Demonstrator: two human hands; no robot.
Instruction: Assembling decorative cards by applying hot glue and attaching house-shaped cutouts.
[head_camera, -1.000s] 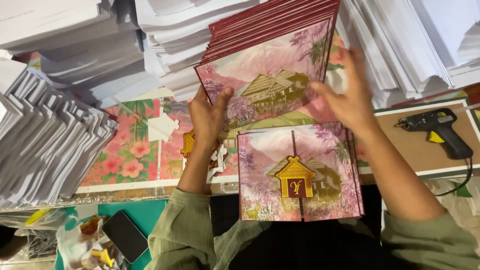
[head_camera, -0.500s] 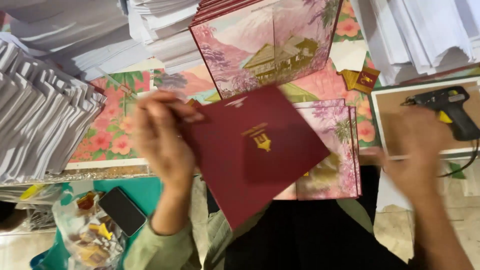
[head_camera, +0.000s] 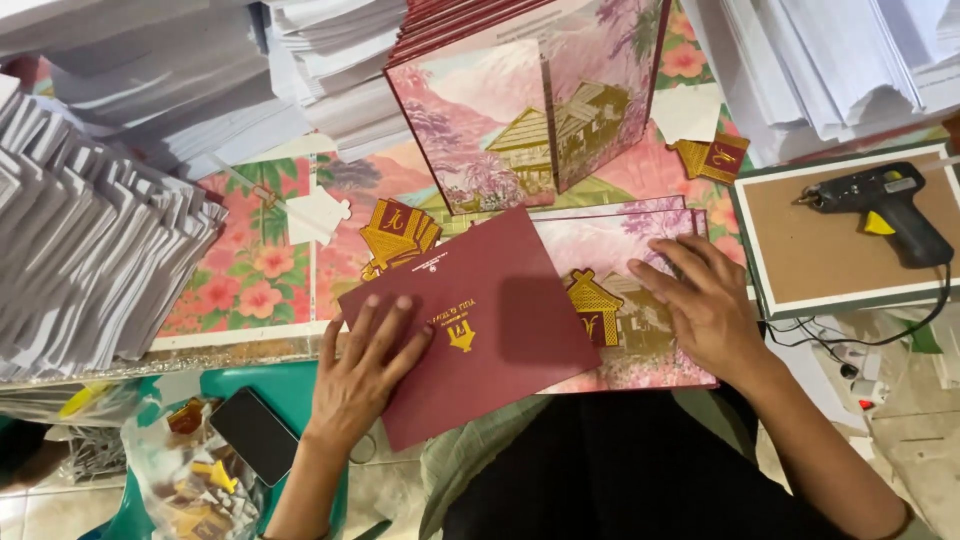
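While the left hand (head_camera: 365, 375) is laid flat with fingers spread on the dark red card (head_camera: 470, 325), the right hand (head_camera: 705, 305) is pressed open on the pink picture card (head_camera: 620, 250), hemmed in by paper stacks (head_camera: 90, 260), an upright card (head_camera: 530, 120) and a glue gun (head_camera: 885, 205).

Left hand (head_camera: 362, 375) flat on maroon card cover (head_camera: 480, 320); right hand (head_camera: 705, 305) pressing open pop-up card (head_camera: 625, 300).
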